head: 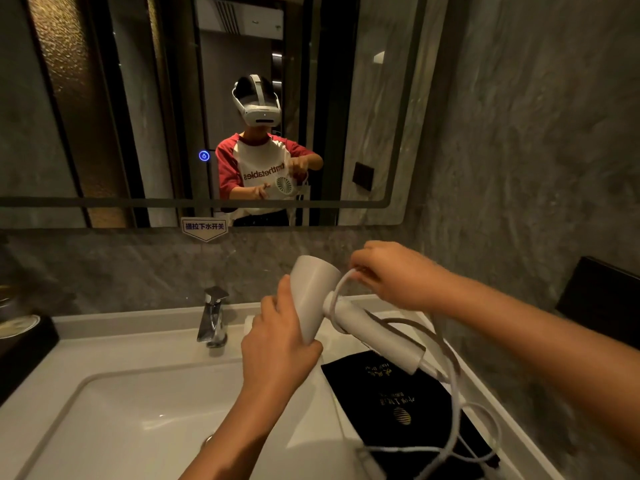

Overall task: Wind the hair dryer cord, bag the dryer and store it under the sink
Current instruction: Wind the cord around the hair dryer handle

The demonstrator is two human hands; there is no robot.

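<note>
Nearest: black cloth bag (408,407), limp, flat on the counter (304,427) right of the sink (114,420); loose white cord (460,424) looped across it, springy, likely to uncoil. Above the counter: white hair dryer (313,296), rigid smooth plastic, probably light; left hand (277,344) closed around barrel. Beyond: right hand (391,275) pinching cord near handle joint. Best held by barrel or handle.

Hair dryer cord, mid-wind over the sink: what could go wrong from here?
1. The cord trails in loose loops over the black bag; pulling may drag the bag off the counter.
2. The left hand holds the hair dryer only by its barrel; it might slip into the basin.
</note>
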